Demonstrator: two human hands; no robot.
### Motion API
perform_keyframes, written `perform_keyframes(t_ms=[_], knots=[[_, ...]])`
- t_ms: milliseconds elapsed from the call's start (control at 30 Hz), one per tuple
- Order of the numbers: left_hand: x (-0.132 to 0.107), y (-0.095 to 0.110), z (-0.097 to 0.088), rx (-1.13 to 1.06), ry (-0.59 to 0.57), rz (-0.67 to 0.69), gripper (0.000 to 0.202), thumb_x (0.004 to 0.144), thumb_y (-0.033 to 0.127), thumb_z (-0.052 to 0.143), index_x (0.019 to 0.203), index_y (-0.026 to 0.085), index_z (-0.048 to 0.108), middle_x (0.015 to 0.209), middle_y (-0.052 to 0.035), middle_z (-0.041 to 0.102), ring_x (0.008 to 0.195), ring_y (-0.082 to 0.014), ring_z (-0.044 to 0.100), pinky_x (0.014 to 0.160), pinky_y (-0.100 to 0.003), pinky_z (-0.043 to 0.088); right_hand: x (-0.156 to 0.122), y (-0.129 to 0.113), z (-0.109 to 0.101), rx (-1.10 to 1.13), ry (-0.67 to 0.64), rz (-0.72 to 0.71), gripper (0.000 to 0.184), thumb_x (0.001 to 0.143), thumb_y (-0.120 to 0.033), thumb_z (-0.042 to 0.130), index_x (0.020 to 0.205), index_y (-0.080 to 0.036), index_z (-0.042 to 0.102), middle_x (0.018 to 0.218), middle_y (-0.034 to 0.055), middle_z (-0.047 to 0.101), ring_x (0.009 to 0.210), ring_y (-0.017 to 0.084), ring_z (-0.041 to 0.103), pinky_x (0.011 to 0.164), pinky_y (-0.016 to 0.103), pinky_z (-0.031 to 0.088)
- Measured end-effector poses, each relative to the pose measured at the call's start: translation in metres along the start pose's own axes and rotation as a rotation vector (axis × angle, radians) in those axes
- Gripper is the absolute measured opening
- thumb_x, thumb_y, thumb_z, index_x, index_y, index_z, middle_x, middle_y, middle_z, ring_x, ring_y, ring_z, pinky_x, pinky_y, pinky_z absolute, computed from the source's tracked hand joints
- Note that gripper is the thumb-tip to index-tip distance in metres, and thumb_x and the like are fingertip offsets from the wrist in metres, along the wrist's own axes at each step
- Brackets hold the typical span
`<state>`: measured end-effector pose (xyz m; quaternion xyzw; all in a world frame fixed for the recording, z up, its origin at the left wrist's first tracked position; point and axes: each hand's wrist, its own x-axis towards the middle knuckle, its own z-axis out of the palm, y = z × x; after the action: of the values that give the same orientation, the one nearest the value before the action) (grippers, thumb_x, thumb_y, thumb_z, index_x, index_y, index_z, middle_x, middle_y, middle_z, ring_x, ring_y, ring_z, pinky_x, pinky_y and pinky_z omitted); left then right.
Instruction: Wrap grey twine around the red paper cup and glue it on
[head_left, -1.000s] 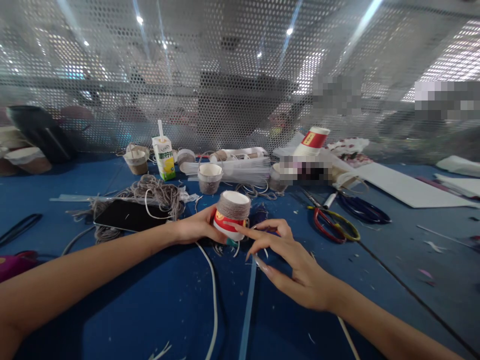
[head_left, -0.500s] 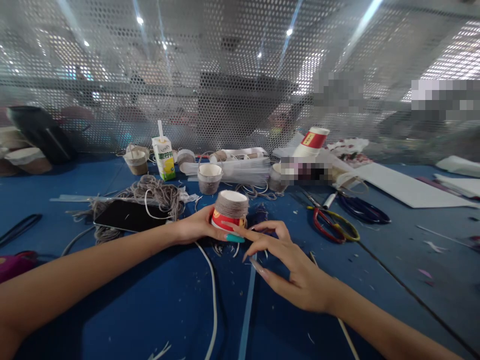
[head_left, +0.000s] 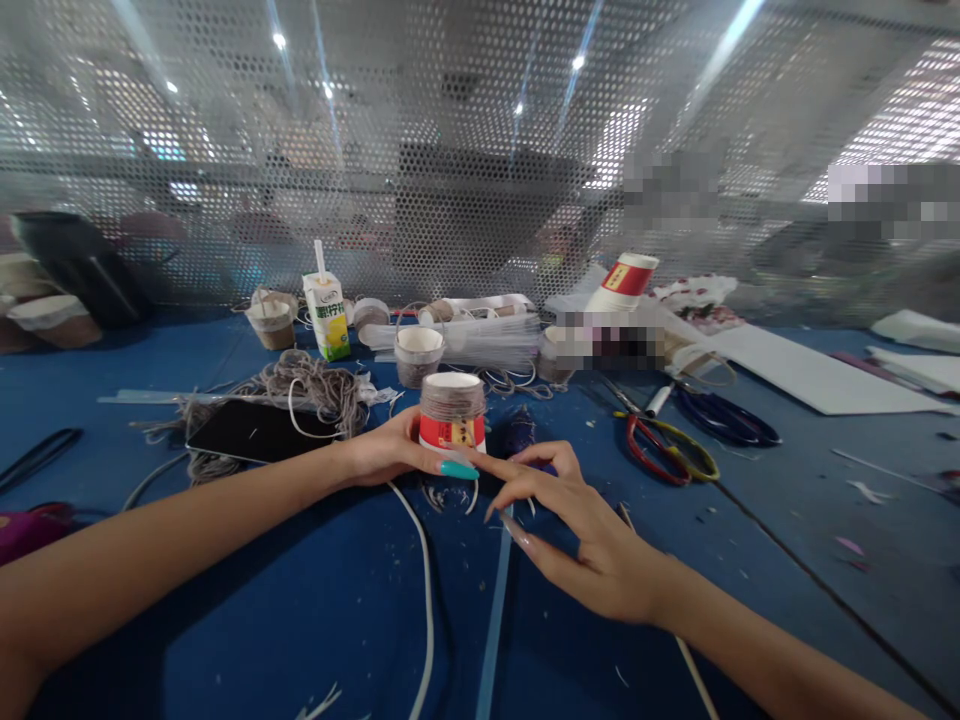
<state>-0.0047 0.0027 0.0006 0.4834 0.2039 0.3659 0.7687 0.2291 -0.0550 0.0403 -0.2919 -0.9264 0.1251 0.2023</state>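
A paper cup (head_left: 452, 410) with a red printed band stands upright in front of me, its upper part wrapped in grey-brown yarn and its white mouth facing up. My left hand (head_left: 394, 448) is closed round the cup's lower left side, the thumb with a long turquoise nail across its front. Fingers apart, my right hand (head_left: 577, 535) hovers at the cup's lower right. Its index fingertip reaches the cup's base; whether it touches cannot be told. Behind the cup sits a small yarn-wrapped bucket (head_left: 420, 358) with a thin handle.
To the left lie a yarn heap (head_left: 315, 385) and a black phone (head_left: 259, 432). A drink carton (head_left: 328, 318) stands behind them. Scissors (head_left: 667, 450) with red and yellow handles lie right. A white cord (head_left: 426, 600) and a clear strip (head_left: 496, 610) run toward me. A perforated metal screen (head_left: 480, 150) closes the back.
The cup has shifted slightly left, turned and become more upright, so more of its red label shows. My left hand moved with it; my right hand has stayed nearly in place.
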Motion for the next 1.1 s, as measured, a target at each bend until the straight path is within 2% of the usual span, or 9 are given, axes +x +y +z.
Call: perform_keyframes(t_ms=[133, 267, 500, 667, 933, 1100], knots=[[0.0006, 0.0003, 0.0014, 0.027, 0.045, -0.024, 0.050, 0.051, 0.011, 0.085, 0.098, 0.014, 0.068, 0.089, -0.0042, 0.073, 0.082, -0.0142, 0.067, 0.083, -0.027, 0.048, 0.0005, -0.0008, -0.0007, 0.009, -0.031, 0.018, 0.028, 0.082, -0.015, 0.047, 0.106, -0.027, 0.053, 0.139, 0.0028, 0.054, 0.106, 0.024, 0.047, 0.086, 0.046, 0.048], [0.0002, 0.0028, 0.0012, -0.018, 0.034, -0.033, 0.050, 0.053, 0.013, 0.084, 0.101, 0.013, 0.068, 0.094, -0.0060, 0.073, 0.089, -0.0166, 0.067, 0.092, -0.032, 0.045, -0.0001, 0.0017, -0.0003, -0.015, 0.006, -0.002, 0.025, 0.083, -0.014, 0.045, 0.103, -0.026, 0.052, 0.145, 0.0023, 0.049, 0.103, 0.024, 0.046, 0.083, 0.046, 0.048], [-0.0007, 0.0039, 0.0016, -0.036, 0.042, -0.037, 0.049, 0.055, 0.017, 0.085, 0.101, 0.013, 0.068, 0.094, -0.0066, 0.073, 0.090, -0.0172, 0.067, 0.095, -0.034, 0.043, -0.0002, 0.0011, 0.0006, -0.044, 0.036, 0.010, 0.022, 0.083, -0.014, 0.045, 0.100, -0.026, 0.052, 0.143, 0.0017, 0.051, 0.104, 0.024, 0.048, 0.082, 0.045, 0.049], [-0.0001, 0.0021, 0.0010, 0.006, 0.038, -0.032, 0.052, 0.051, 0.019, 0.087, 0.099, 0.012, 0.067, 0.091, -0.0061, 0.073, 0.086, -0.0158, 0.067, 0.091, -0.032, 0.045, 0.0001, 0.0017, 0.0014, -0.033, 0.016, -0.014, 0.027, 0.080, -0.013, 0.047, 0.102, -0.027, 0.053, 0.129, 0.0028, 0.061, 0.105, 0.024, 0.049, 0.085, 0.044, 0.049], [0.0003, 0.0010, -0.0015, -0.021, 0.015, -0.019, 0.050, 0.055, 0.013, 0.084, 0.101, 0.014, 0.067, 0.093, -0.0058, 0.073, 0.087, -0.0166, 0.068, 0.092, -0.033, 0.045, -0.0011, 0.0035, 0.0011, -0.034, 0.030, 0.011, 0.024, 0.080, -0.014, 0.048, 0.100, -0.027, 0.054, 0.141, 0.0015, 0.053, 0.108, 0.024, 0.049, 0.085, 0.044, 0.048], [0.0002, 0.0028, -0.0030, -0.058, -0.052, -0.017, 0.047, 0.056, 0.014, 0.082, 0.101, 0.012, 0.068, 0.093, -0.0076, 0.074, 0.089, -0.0179, 0.069, 0.096, -0.034, 0.044, -0.0001, 0.0038, 0.0000, -0.056, 0.125, -0.046, 0.020, 0.081, -0.012, 0.046, 0.093, -0.027, 0.053, 0.139, -0.0011, 0.055, 0.103, 0.024, 0.050, 0.083, 0.044, 0.047]])
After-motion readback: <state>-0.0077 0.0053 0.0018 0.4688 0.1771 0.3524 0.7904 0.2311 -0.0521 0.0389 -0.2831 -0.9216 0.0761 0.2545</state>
